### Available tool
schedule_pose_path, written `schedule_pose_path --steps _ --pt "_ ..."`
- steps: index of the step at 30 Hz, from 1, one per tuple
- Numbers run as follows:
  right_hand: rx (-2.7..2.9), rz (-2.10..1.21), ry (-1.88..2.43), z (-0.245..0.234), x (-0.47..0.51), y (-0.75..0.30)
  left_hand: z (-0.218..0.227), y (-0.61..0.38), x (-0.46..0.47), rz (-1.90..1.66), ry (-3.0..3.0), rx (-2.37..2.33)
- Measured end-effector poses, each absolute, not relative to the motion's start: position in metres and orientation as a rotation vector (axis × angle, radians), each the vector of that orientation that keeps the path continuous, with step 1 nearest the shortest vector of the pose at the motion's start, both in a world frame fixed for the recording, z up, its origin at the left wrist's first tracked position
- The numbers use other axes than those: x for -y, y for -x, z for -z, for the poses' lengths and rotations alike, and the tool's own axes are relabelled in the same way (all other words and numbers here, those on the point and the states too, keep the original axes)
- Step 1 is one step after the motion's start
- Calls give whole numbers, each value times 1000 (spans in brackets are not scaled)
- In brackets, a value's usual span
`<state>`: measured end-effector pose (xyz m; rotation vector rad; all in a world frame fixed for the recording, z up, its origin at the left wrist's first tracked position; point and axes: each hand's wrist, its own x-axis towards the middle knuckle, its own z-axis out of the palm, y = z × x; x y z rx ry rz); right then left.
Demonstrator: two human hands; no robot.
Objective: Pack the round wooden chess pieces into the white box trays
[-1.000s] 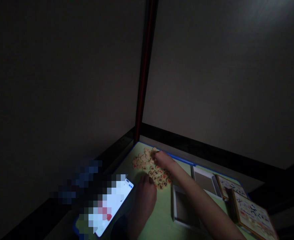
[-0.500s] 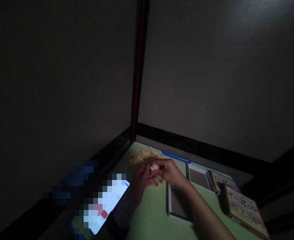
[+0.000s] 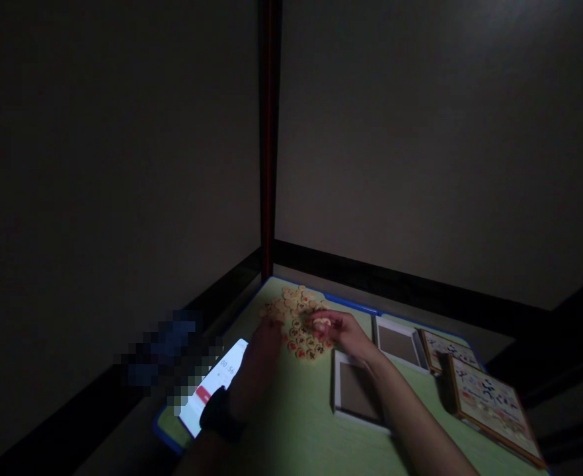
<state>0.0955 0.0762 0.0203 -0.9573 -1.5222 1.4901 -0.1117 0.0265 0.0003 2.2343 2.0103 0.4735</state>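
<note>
Several round pale wooden game pieces with red or dark marks lie in a cluster at the far corner of a green table. My right hand rests at the cluster's right edge, fingers pinched on a small stack of pieces. My left hand, with a dark band on the wrist, reaches toward the cluster's left side; its fingers are dim and blurred. The room is very dark.
A lit phone lies at the table's left edge. An open shallow box and a second tray sit right of the pieces. Two patterned boards lie at the far right. A dark red post stands in the wall corner.
Both hands had met over the pieces half a second ago; now they have parted, the left moving left toward the cluster, the right staying with pieces pinched. The camera shifted slightly.
</note>
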Motion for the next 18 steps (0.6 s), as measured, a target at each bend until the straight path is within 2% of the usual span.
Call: schedule_pose_path --steps 8,18 --pt "1359 -1542 1040 -25 -76 -102 -4 122 -34 -306 -2241 -2008" --pt "1376 -1590 1035 -22 -76 -101 20 126 -49 -476 -2225 -1849"
